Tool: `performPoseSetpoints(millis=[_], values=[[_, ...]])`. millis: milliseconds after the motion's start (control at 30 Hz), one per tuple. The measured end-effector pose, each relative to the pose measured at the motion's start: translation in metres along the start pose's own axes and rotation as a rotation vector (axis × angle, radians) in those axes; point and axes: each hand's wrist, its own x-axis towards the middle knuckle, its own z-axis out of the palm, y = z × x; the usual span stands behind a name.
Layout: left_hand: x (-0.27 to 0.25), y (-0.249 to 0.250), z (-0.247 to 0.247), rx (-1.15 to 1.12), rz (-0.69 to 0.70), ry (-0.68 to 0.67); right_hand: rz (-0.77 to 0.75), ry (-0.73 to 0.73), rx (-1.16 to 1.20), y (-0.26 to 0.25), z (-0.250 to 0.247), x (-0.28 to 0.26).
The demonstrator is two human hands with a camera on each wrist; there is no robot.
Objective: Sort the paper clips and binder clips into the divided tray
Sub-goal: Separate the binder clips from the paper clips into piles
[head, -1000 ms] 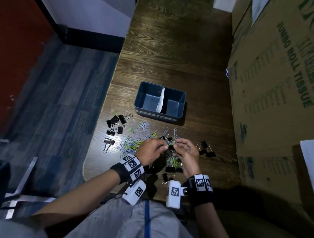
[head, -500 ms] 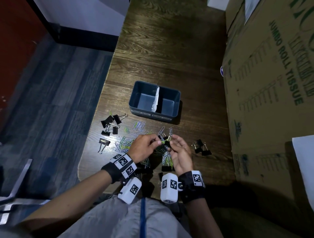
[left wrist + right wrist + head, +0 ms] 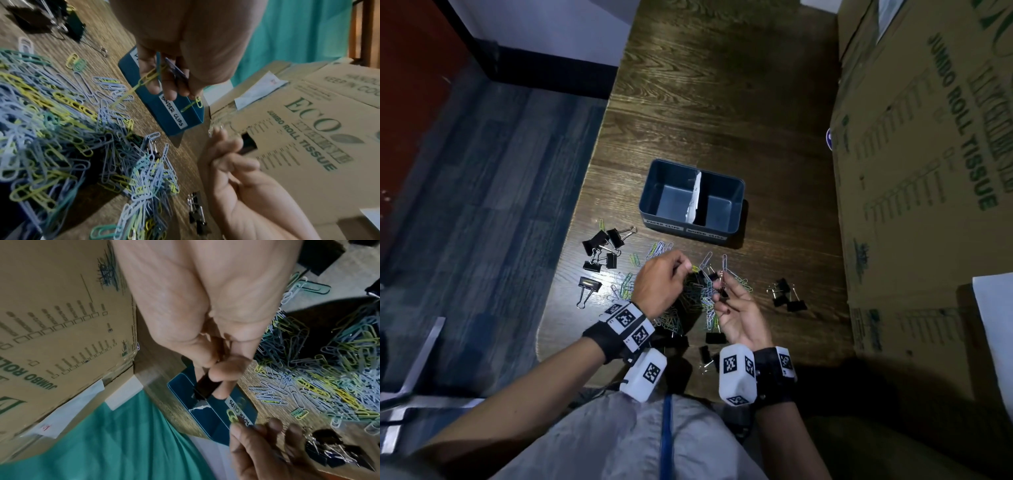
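A dark blue divided tray (image 3: 654,192) with a white paper divider stands on the wooden table; both halves look empty. Its front labels read PAPER CLIPS and BINDER CLIPS (image 3: 174,112). A heap of pastel paper clips (image 3: 671,318) lies in front of it, under my hands. My left hand (image 3: 681,269) pinches a few paper clips (image 3: 152,76), raised above the heap. My right hand (image 3: 722,284), palm up, pinches a black binder clip (image 3: 205,384). More black binder clips lie at the left (image 3: 602,253) and at the right (image 3: 787,298).
A large cardboard box (image 3: 928,171) printed JUMBO ROLL TISSUE walls off the table's right side. The table's rounded left edge (image 3: 566,246) drops to blue carpet. More binder clips (image 3: 714,337) lie near the front edge, by my wrists.
Both hands have risen off the heap and drawn slightly apart. The right hand has turned palm up with the binder clip; the left has pulled paper clips away leftward.
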Motion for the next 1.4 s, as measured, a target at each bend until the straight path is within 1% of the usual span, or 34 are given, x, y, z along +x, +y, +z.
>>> performPoseSetpoints(millis=[67, 200, 300, 367, 467, 500, 567, 633, 700, 800, 867, 933, 1067, 1167, 1200, 1300, 1367, 1400], values=[[0.005, -0.006, -0.006, 0.026, -0.039, 0.013, -0.013, 0.014, 0.014, -0.002, -0.004, -0.001], [0.008, -0.021, -0.005, 0.109, -0.029, -0.048, -0.033, 0.068, -0.024, -0.006, -0.018, 0.001], [0.006, -0.033, 0.005, 0.173, -0.021, -0.132, -0.117, 0.158, -0.201, -0.01, -0.028, 0.003], [0.003, -0.039, 0.009, 0.228, -0.018, -0.173, -0.196, 0.263, -0.414, -0.019, -0.036, 0.006], [0.008, -0.05, 0.002, 0.317, 0.002, -0.115, -0.329, 0.517, -0.86, -0.035, -0.054, 0.017], [0.013, -0.054, -0.004, 0.359, 0.007, -0.077, -0.383, 0.566, -0.988, -0.039, -0.061, 0.022], [0.026, -0.061, -0.021, 0.441, 0.006, 0.024, -0.458, 0.612, -1.127, -0.046, -0.077, 0.029], [0.043, -0.069, -0.039, 0.505, -0.026, 0.128, -0.448, 0.632, -1.205, -0.053, -0.094, 0.034], [0.059, -0.079, -0.057, 0.532, -0.117, 0.185, -0.427, 0.639, -1.271, -0.058, -0.11, 0.039], [0.081, -0.097, -0.082, 0.54, -0.287, 0.219, -0.46, 0.657, -1.338, -0.058, -0.118, 0.041], [0.093, -0.106, -0.094, 0.559, -0.399, 0.2, -0.487, 0.646, -1.339, -0.057, -0.115, 0.037], [0.102, -0.11, -0.099, 0.579, -0.476, 0.164, -0.541, 0.626, -1.374, -0.054, -0.112, 0.033], [0.117, -0.109, -0.096, 0.604, -0.566, 0.144, -0.699, 0.593, -1.42, -0.048, -0.114, 0.032], [0.124, -0.111, -0.093, 0.556, -0.637, 0.136, -0.825, 0.561, -1.503, -0.044, -0.1, 0.027], [0.125, -0.112, -0.092, 0.538, -0.649, 0.148, -0.84, 0.544, -1.532, -0.042, -0.093, 0.026], [0.129, -0.11, -0.087, 0.483, -0.682, 0.171, -0.807, 0.472, -1.549, -0.029, -0.078, 0.033], [0.13, -0.108, -0.084, 0.43, -0.684, 0.175, -0.786, 0.37, -1.561, -0.019, -0.073, 0.037], [0.129, -0.105, -0.084, 0.414, -0.674, 0.167, -0.752, 0.294, -1.586, -0.015, -0.07, 0.037]])
